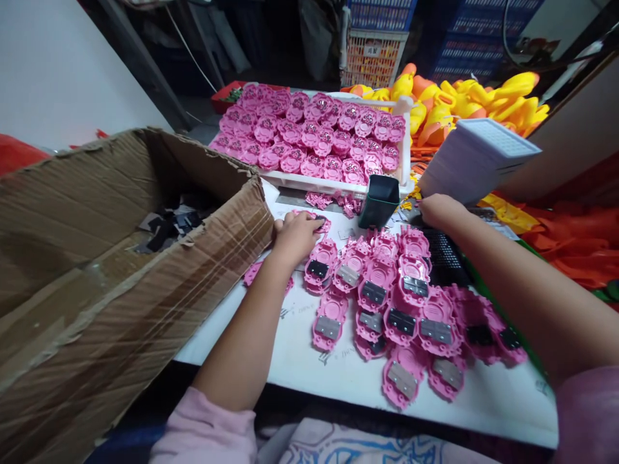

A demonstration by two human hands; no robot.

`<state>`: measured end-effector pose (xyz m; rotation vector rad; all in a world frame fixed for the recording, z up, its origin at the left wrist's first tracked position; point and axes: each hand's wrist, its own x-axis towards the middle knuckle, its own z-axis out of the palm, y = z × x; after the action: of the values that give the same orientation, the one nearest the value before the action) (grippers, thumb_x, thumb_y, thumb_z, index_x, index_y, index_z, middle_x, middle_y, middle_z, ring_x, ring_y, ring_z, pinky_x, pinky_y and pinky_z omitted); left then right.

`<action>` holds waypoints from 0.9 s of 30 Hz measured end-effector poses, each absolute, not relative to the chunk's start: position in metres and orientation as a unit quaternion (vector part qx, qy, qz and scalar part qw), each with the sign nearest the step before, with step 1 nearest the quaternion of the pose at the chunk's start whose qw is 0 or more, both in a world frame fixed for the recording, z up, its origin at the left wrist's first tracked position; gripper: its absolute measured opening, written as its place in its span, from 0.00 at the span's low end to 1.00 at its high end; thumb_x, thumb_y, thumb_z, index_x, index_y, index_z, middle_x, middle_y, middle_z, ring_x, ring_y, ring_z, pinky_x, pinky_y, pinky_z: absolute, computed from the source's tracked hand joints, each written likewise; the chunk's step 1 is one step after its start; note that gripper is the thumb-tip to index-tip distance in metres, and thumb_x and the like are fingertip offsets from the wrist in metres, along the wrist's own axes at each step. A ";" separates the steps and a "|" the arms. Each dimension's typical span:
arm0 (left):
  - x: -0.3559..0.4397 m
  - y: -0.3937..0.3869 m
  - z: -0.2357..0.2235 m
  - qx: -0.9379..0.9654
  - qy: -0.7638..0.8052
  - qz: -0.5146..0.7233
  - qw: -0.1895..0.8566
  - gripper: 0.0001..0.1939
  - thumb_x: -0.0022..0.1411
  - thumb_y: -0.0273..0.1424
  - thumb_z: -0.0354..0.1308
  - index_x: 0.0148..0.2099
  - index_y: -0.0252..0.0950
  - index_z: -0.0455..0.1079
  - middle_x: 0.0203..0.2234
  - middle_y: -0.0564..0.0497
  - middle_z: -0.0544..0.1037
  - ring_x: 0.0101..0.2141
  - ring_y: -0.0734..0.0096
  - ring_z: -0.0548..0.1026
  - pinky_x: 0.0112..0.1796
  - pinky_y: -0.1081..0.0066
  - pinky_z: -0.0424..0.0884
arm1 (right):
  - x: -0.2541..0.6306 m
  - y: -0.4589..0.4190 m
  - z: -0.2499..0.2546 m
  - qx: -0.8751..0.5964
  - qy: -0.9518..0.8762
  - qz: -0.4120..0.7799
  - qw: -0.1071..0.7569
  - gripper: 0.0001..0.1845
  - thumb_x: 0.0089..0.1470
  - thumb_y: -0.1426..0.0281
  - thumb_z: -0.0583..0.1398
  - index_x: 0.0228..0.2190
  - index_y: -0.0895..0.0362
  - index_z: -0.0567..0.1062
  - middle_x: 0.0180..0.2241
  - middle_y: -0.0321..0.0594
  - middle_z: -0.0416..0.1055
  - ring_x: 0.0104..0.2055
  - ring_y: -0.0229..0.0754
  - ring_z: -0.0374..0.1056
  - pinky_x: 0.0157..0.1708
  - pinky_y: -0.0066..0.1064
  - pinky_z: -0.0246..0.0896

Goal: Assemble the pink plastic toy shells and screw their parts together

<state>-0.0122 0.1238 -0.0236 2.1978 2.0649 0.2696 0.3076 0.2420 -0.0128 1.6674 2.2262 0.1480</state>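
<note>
My left hand is closed on a pink plastic shell lying on the white tabletop, its fingertips at a dark patch on it. Beyond the black cup, my right hand reaches down beside a white plastic bin. Its fingers are turned away, so their grip is hidden. Between my arms lie several pink shells, some overlapping, with black or grey rectangular covers fitted. One more pink shell is partly hidden behind my left forearm.
A cardboard box with dark scraps stands at left. Behind the shells are a dark cup and a white tray packed with pink parts. Yellow and orange plastic pieces are heaped at back right. A black mesh tray lies under my right forearm.
</note>
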 end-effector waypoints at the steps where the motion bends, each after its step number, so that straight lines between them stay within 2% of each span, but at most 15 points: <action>1: -0.012 0.124 -0.024 0.723 0.682 0.094 0.057 0.17 0.60 0.36 0.54 0.51 0.48 0.73 0.48 0.46 0.72 0.48 0.49 0.63 0.45 0.53 0.57 | 0.307 0.242 -0.012 0.587 0.789 0.057 0.172 0.15 0.57 0.65 0.57 0.41 0.62 0.74 0.41 0.48 0.73 0.43 0.44 0.70 0.43 0.39 0.66; 5: -0.012 0.127 -0.027 0.712 0.689 0.131 0.044 0.15 0.58 0.38 0.56 0.47 0.46 0.76 0.45 0.47 0.75 0.46 0.48 0.65 0.44 0.53 0.57 | 0.307 0.234 0.000 0.564 0.811 0.083 0.126 0.14 0.53 0.72 0.55 0.33 0.66 0.79 0.34 0.57 0.76 0.39 0.53 0.72 0.38 0.38 0.61; 9: -0.012 0.130 -0.031 0.702 0.689 0.176 0.038 0.12 0.56 0.37 0.60 0.41 0.42 0.78 0.41 0.47 0.78 0.44 0.50 0.67 0.44 0.54 0.57 | 0.308 0.208 0.020 0.534 0.837 0.106 0.055 0.15 0.52 0.73 0.53 0.32 0.63 0.79 0.32 0.53 0.77 0.37 0.50 0.71 0.37 0.36 0.59; 12: -0.014 0.132 -0.031 0.697 0.687 0.204 0.025 0.13 0.56 0.36 0.60 0.43 0.40 0.77 0.42 0.47 0.78 0.46 0.52 0.67 0.46 0.55 0.58 | 0.309 0.172 0.030 0.526 0.841 0.123 -0.026 0.16 0.55 0.71 0.52 0.34 0.62 0.78 0.34 0.51 0.77 0.38 0.47 0.70 0.40 0.36 0.59; 13: -0.013 0.131 -0.028 0.698 0.679 0.228 0.015 0.13 0.56 0.34 0.60 0.44 0.39 0.76 0.43 0.47 0.78 0.46 0.53 0.67 0.47 0.56 0.58 | 0.310 0.157 0.031 0.527 0.837 0.126 -0.075 0.16 0.56 0.70 0.51 0.35 0.61 0.78 0.35 0.50 0.77 0.39 0.46 0.70 0.41 0.36 0.59; 16: -0.006 0.119 -0.013 0.731 0.593 0.338 -0.030 0.13 0.57 0.33 0.61 0.46 0.38 0.75 0.43 0.47 0.78 0.47 0.56 0.67 0.48 0.58 0.59 | 0.307 0.110 0.031 0.520 0.776 0.061 -0.350 0.11 0.55 0.66 0.57 0.33 0.57 0.77 0.32 0.44 0.76 0.33 0.41 0.68 0.36 0.34 0.62; 18: 0.006 0.101 0.002 0.766 0.504 0.396 -0.059 0.13 0.58 0.34 0.62 0.46 0.40 0.74 0.43 0.48 0.78 0.47 0.58 0.67 0.49 0.57 0.58 | 0.302 0.080 0.030 0.518 0.701 -0.053 -0.487 0.10 0.53 0.65 0.60 0.37 0.54 0.76 0.31 0.40 0.74 0.30 0.38 0.67 0.32 0.32 0.62; 20: 0.022 0.080 0.016 0.796 0.423 0.426 -0.077 0.11 0.58 0.33 0.62 0.45 0.42 0.74 0.42 0.50 0.79 0.46 0.60 0.66 0.48 0.57 0.58 | 0.293 0.056 0.030 0.479 0.647 -0.205 -0.557 0.08 0.54 0.65 0.60 0.37 0.52 0.75 0.33 0.38 0.72 0.33 0.36 0.67 0.33 0.30 0.63; 22: 0.039 0.059 0.024 0.828 0.337 0.441 -0.075 0.11 0.58 0.31 0.61 0.45 0.44 0.74 0.42 0.51 0.79 0.45 0.61 0.66 0.46 0.58 0.58 | 0.285 0.040 0.030 0.421 0.629 -0.334 -0.562 0.05 0.54 0.66 0.60 0.34 0.51 0.76 0.38 0.38 0.70 0.38 0.36 0.67 0.36 0.30 0.64; 24: 0.052 0.044 0.026 0.861 0.273 0.425 -0.061 0.11 0.60 0.29 0.60 0.45 0.44 0.73 0.42 0.53 0.79 0.45 0.63 0.66 0.45 0.60 0.58 | 0.280 0.030 0.029 0.371 0.626 -0.440 -0.526 0.03 0.54 0.67 0.61 0.32 0.50 0.76 0.42 0.38 0.69 0.43 0.36 0.67 0.42 0.31 0.65; 27: 0.064 0.033 0.019 0.887 0.221 0.403 -0.044 0.12 0.61 0.27 0.58 0.46 0.46 0.72 0.43 0.55 0.79 0.46 0.63 0.65 0.47 0.61 0.59 | 0.277 0.024 0.018 0.349 0.607 -0.537 -0.471 0.04 0.53 0.67 0.62 0.33 0.51 0.76 0.37 0.36 0.71 0.38 0.34 0.68 0.39 0.30 0.67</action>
<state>0.0644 0.0330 0.0194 2.8673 0.7134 1.3028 0.2770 0.0243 0.0183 1.6304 2.8350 -2.5088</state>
